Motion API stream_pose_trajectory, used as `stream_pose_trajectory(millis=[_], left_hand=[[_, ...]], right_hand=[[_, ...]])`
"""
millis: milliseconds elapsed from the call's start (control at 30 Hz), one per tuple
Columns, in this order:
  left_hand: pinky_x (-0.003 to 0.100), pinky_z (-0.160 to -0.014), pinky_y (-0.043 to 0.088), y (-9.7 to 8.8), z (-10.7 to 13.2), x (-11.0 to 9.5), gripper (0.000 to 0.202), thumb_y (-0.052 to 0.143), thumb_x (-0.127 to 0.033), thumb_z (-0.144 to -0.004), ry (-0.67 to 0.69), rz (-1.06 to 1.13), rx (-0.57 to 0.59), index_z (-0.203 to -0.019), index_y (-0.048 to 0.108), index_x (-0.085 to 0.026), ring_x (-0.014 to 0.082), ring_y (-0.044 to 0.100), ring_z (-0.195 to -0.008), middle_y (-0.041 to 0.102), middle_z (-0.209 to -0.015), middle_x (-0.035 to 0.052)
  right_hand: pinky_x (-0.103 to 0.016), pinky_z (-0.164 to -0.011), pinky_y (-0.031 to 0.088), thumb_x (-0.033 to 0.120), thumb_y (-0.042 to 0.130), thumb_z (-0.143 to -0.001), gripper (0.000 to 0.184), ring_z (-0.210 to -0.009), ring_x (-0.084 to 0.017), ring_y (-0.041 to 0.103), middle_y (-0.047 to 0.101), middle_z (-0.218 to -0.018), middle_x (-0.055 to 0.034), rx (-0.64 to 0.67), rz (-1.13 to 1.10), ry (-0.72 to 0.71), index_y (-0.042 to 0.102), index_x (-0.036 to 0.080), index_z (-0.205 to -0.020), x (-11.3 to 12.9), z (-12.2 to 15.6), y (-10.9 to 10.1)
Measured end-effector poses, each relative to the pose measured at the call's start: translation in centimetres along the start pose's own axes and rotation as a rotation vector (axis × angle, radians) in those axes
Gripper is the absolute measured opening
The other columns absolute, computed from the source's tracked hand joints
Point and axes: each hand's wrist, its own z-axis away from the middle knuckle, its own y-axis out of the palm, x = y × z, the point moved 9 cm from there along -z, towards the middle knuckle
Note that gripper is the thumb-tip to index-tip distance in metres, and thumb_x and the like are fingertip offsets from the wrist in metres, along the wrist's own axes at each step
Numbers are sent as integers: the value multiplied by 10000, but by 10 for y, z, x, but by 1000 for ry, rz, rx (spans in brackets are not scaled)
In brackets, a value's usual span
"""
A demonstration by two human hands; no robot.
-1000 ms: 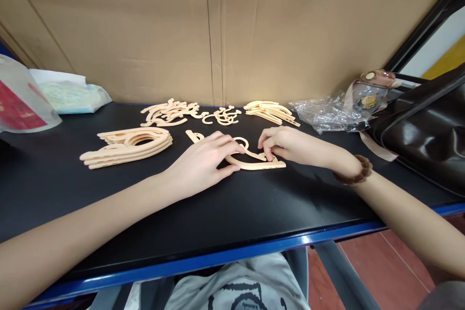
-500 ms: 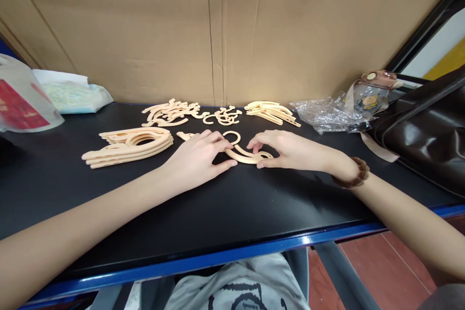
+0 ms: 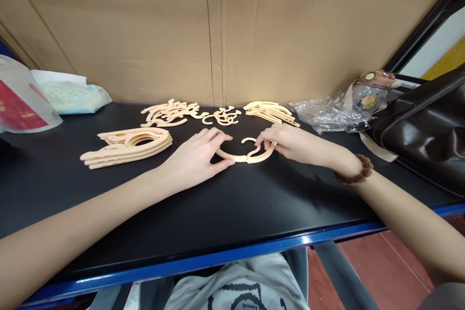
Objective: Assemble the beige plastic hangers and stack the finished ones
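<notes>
One hanger: beige, plastic-looking; it lies on the surface, between its near and far edges, in front of me and between my hands.
Hook: arched above the joint, its curl toward the far edge, just beside my right fingertips.
Left hand: thumb and index finger spread apart, with one curved arm passing between them and under my palm; I cannot tell whether the hidden fingers grip it.
Right hand: narrowed, fingertips holding the other curved arm near its outer part.
Handling: I judge it light, fairly stiff and rather smooth, so it could skid under a sideways push; the joint looks the weakest spot.
Hold: best on the broad outer parts of the two arms, I think, sparing the thin hook.
Stack of hangers: toward the surface's left end, beside my left forearm.
Loose pieces: three piles along the far edge, a tangled one, a hook one and a long flat one.
</notes>
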Motion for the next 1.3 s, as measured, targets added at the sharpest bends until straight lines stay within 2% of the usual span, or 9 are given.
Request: stream_pose_trajectory(millis=[133, 200, 333, 433, 500, 633, 867, 1100, 1300], left_hand=[[400, -901, 476, 5, 1, 4, 475, 480, -505, -884, -26, 65, 33, -1255, 503, -209, 267, 536, -1124, 521, -1264, 84], [399, -921, 467, 6, 1, 4, 463, 483, -485, -888, -15, 80, 34, -1262, 497, -212, 259, 547, -1117, 522, -1263, 76], [387, -901, 472, 6, 1, 1, 451, 490, -444, -892, 14, 82, 29, -1293, 470, -237, 247, 590, -1054, 527, -1281, 56], [366, -826, 490, 4, 1, -1, 429, 494, -410, -896, 20, 60, 19, -1297, 465, -259, 236, 624, -964, 538, -1281, 47], [356, -811, 484, 2, 1, -4, 417, 507, -394, -895, 32, 45, 2, -1291, 469, -268, 233, 626, -947, 553, -1268, 44], [375, -879, 445, -1, 1, -11, 423, 549, -401, -881, 80, 32, -9, -1280, 475, -279, 237, 593, -981, 571, -1243, 29], [374, -951, 406, -1, 2, -16, 466, 575, -434, -861, 111, 43, 0, -1272, 471, -239, 240, 513, -1133, 539, -1272, 53], [401, -1007, 380, 7, 0, -7, 604, 539, -545, -850, 62, 74, 41, -1326, 442, -185, 262, 481, -1202, 505, -1348, 92], [407, -994, 398, 15, 0, 3, 674, 520, -618, -829, -1, 125, 77, -1342, 445, -187, 269, 502, -1170, 542, -1292, 101]], right_hand=[[-280, -761, 413, -78, 395, -741, 425, -842, -179, 560, 634, -825, -44, -7, 24, 25, 625, 157, -1009, -2, -1, 0], [-282, -762, 414, -59, 409, -768, 389, -855, -183, 571, 644, -867, -55, -23, 52, 43, 631, 158, -1002, 0, -2, -2], [-295, -760, 415, 93, 496, -860, 231, -919, -212, 593, 649, -1012, -90, -102, 131, 138, 638, 168, -1027, -2, -2, -10], [-291, -722, 411, 186, 534, -883, 196, -845, -205, 620, 685, -932, -64, -126, 95, 258, 639, 173, -1048, -7, -1, -14], [-284, -703, 410, 256, 517, -915, 203, -777, -187, 630, 703, -859, -43, -114, 11, 274, 635, 178, -1060, -6, -1, -12], [-279, -735, 428, 393, 468, -953, 289, -803, -177, 647, 719, -882, -33, -74, -130, 138, 615, 192, -1098, 14, -4, -8], [-343, -858, 447, 461, 488, -932, 350, -978, -218, 608, 675, -1056, -59, -57, -99, 33, 589, 203, -1147, 26, -4, -5], [-423, -1006, 403, 553, 463, -911, 518, -1187, -259, 490, 499, -1343, -104, -8, -50, -129, 549, 207, -1288, 47, -4, 7], [-458, -1072, 345, 575, 458, -902, 581, -1266, -273, 416, 459, -1397, -121, -15, -31, -173, 529, 177, -1320, 59, -5, 12]])
